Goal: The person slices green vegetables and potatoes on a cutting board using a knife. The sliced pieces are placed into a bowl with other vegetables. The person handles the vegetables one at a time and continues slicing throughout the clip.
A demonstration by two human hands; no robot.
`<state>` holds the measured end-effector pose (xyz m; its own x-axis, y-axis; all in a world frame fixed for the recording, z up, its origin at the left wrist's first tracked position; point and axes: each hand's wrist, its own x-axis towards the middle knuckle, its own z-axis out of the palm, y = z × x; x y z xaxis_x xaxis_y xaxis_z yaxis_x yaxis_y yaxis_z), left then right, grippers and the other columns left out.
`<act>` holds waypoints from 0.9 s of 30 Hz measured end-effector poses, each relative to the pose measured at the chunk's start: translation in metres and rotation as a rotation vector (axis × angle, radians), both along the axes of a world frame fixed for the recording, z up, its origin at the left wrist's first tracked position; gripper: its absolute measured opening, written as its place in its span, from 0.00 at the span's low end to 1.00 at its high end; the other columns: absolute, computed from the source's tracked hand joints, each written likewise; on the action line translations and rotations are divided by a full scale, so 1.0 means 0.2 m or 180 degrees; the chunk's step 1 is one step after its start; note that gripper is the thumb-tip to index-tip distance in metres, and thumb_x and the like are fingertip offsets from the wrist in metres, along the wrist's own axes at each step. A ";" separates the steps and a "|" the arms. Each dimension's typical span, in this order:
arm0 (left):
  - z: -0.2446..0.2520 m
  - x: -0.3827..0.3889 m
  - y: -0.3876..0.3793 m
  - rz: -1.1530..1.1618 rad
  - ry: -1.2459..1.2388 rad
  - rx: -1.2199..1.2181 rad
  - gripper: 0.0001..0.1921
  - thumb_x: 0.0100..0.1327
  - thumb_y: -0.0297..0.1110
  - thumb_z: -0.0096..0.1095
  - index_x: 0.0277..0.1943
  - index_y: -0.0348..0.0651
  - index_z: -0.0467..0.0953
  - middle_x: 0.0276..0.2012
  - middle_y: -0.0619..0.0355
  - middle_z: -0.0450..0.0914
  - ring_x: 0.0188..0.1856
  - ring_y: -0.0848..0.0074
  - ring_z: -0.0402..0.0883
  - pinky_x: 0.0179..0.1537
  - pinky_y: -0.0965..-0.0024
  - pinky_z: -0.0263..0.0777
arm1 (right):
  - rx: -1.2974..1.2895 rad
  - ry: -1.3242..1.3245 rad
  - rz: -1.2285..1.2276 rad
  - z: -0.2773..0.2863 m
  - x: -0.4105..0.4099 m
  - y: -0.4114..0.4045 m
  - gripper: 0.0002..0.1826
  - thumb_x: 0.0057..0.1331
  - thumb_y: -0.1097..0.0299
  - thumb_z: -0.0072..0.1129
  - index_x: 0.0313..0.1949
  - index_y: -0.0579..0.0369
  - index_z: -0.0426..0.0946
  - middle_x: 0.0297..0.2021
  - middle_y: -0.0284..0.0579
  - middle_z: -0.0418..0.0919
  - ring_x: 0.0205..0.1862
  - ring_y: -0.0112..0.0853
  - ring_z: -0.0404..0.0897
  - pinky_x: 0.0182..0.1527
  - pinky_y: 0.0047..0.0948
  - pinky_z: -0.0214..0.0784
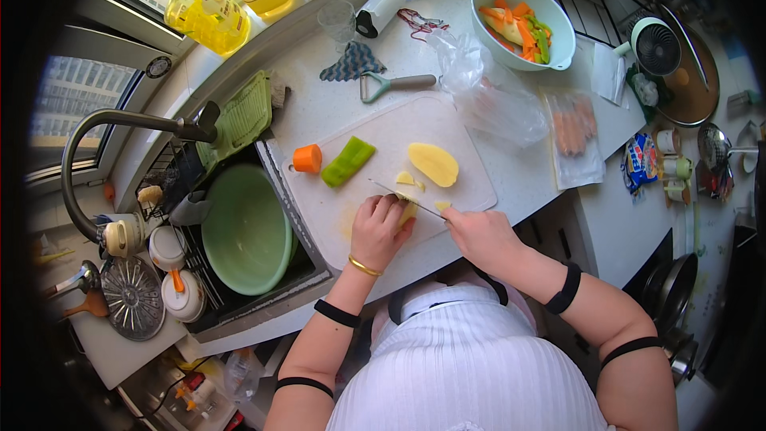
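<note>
My right hand (483, 237) grips a kitchen knife (422, 206), its blade pointing up and left across the white cutting board (335, 227). Under the curled fingers of my left hand (378, 228) is a piece of potato (408, 214), pressed to the board beside the blade. Small cut potato bits (405, 178) lie just beyond the knife. Farther up the board rests a peeled potato half (434, 164), flat face up. A piece of green pepper (348, 161) and a carrot chunk (307, 158) sit toward the board's left side. The knife handle is hidden in my right hand.
Left of the board, a green basin (248, 233) stands in the sink under a faucet (114, 117). Beyond the board lie a peeler (395, 85) and a clear plastic bag (491, 93). A pale bowl (479, 18) of cut vegetables and packaged sausages (573, 131) are at right.
</note>
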<state>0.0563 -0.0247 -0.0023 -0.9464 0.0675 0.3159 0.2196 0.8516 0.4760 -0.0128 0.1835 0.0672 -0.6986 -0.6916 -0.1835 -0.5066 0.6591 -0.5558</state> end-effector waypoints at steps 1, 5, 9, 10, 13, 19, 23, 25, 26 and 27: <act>0.00 0.00 0.00 -0.0003 0.0007 0.0038 0.22 0.49 0.31 0.74 0.48 0.40 0.78 0.44 0.51 0.80 0.47 0.56 0.77 0.50 0.58 0.74 | 0.0041 0.0034 -0.0008 -0.07 0.01 -0.01 0.05 0.69 0.69 0.52 0.40 0.55 0.75 0.20 0.51 0.79 0.26 0.50 0.83 0.28 0.47 0.74; 0.00 0.04 -0.03 0.0053 -0.0025 -0.0035 0.21 0.50 0.33 0.73 0.49 0.40 0.78 0.45 0.52 0.79 0.47 0.58 0.77 0.48 0.60 0.75 | 0.0025 0.0073 -0.0048 -0.09 0.02 -0.12 0.05 0.69 0.69 0.53 0.40 0.55 0.74 0.19 0.50 0.79 0.26 0.49 0.83 0.28 0.47 0.74; 0.00 0.11 -0.09 0.0363 -0.0020 -0.0029 0.21 0.49 0.31 0.74 0.48 0.39 0.78 0.44 0.52 0.80 0.46 0.58 0.78 0.47 0.60 0.75 | 0.0135 -0.0157 0.0042 0.01 0.03 -0.15 0.08 0.70 0.68 0.53 0.45 0.55 0.76 0.23 0.53 0.80 0.28 0.50 0.82 0.31 0.47 0.74; 0.00 0.13 -0.10 0.0447 -0.0018 -0.0035 0.21 0.49 0.31 0.75 0.48 0.39 0.78 0.44 0.52 0.80 0.45 0.58 0.78 0.47 0.60 0.75 | 0.0024 -0.0076 0.0068 0.03 0.03 -0.15 0.06 0.70 0.68 0.53 0.42 0.54 0.75 0.22 0.52 0.80 0.27 0.50 0.83 0.29 0.47 0.75; 0.01 0.13 -0.10 0.0410 0.0067 -0.0070 0.21 0.50 0.31 0.75 0.48 0.39 0.79 0.44 0.52 0.80 0.45 0.58 0.78 0.47 0.59 0.75 | -0.0085 0.0044 0.0196 0.04 0.03 -0.14 0.05 0.69 0.67 0.54 0.39 0.53 0.75 0.20 0.50 0.79 0.26 0.49 0.83 0.28 0.46 0.75; -0.01 0.15 -0.12 0.0369 0.0134 -0.0001 0.21 0.51 0.33 0.75 0.48 0.40 0.79 0.45 0.53 0.81 0.46 0.58 0.78 0.47 0.59 0.75 | 0.0031 0.0041 0.0403 0.06 0.00 -0.15 0.05 0.69 0.66 0.54 0.40 0.53 0.75 0.20 0.50 0.79 0.26 0.49 0.83 0.28 0.48 0.75; -0.01 0.15 -0.12 0.0397 0.0173 0.0042 0.20 0.49 0.32 0.77 0.45 0.40 0.79 0.42 0.52 0.80 0.45 0.57 0.78 0.46 0.58 0.75 | 0.0280 -0.0121 0.0424 0.02 0.00 -0.17 0.08 0.69 0.67 0.56 0.46 0.52 0.77 0.23 0.53 0.80 0.29 0.51 0.82 0.32 0.48 0.74; -0.01 0.14 -0.12 0.0299 0.0144 -0.0033 0.21 0.51 0.35 0.75 0.48 0.41 0.79 0.44 0.53 0.81 0.46 0.59 0.79 0.47 0.59 0.75 | 0.0113 -0.0059 0.0304 -0.12 0.03 -0.18 0.09 0.69 0.66 0.56 0.46 0.52 0.77 0.23 0.53 0.80 0.30 0.51 0.82 0.32 0.48 0.74; -0.01 0.14 -0.12 0.0306 0.0152 -0.0036 0.21 0.51 0.35 0.75 0.48 0.41 0.79 0.44 0.53 0.81 0.46 0.59 0.79 0.47 0.59 0.75 | -0.0057 -0.0014 0.0222 -0.14 0.04 -0.20 0.09 0.69 0.65 0.56 0.46 0.52 0.77 0.24 0.53 0.80 0.30 0.51 0.83 0.33 0.49 0.74; -0.01 0.15 -0.12 0.0320 0.0141 -0.0021 0.21 0.51 0.35 0.75 0.48 0.41 0.79 0.44 0.53 0.81 0.46 0.59 0.79 0.47 0.59 0.75 | -0.0059 -0.0005 0.0227 -0.14 0.04 -0.21 0.09 0.69 0.65 0.56 0.46 0.52 0.77 0.24 0.53 0.80 0.30 0.51 0.83 0.33 0.49 0.74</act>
<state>0.0859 -0.0487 -0.0052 -0.9336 -0.0250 0.3574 0.1535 0.8734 0.4621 -0.0048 0.1424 0.0397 -0.6471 -0.7430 -0.1711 -0.5511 0.6109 -0.5684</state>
